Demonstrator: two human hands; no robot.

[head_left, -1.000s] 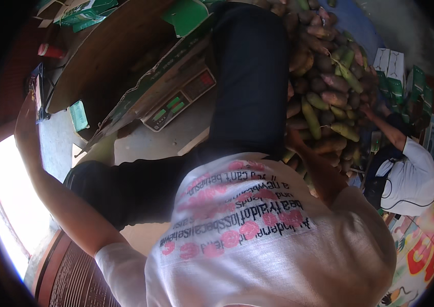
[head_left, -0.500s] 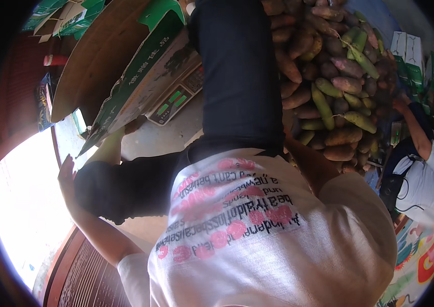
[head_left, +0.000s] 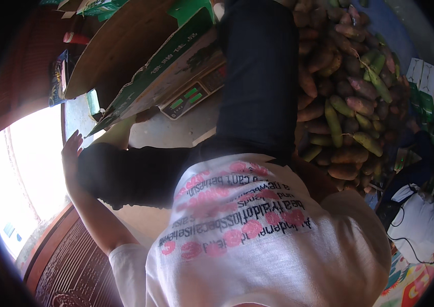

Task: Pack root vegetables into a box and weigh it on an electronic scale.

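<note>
My left hand (head_left: 72,149) rests against the outer side of my bent left knee (head_left: 92,166), its fingers stretched out and holding nothing that I can see. My right forearm (head_left: 316,176) runs down beside my hip, and the hand at its end is hidden by my body and leg. Nearest to that arm lies a large pile of root vegetables like sweet potatoes (head_left: 347,156), mostly reddish brown. Several long green ones (head_left: 333,123) lie among them. Past my left knee an open cardboard box (head_left: 120,56) with a green printed side leans at a slant.
A weighing scale (head_left: 189,100) with lit green displays stands partly behind the box. At the right a co-worker in a white top (head_left: 421,220) bends near the pile. White and green cartons (head_left: 421,77) stand beyond. A carved brown wooden panel (head_left: 74,261) is at lower left.
The whole view has shifted, so the box, scale and pile sit farther right. My left hand stays by the knee. The co-worker's arm has changed position.
</note>
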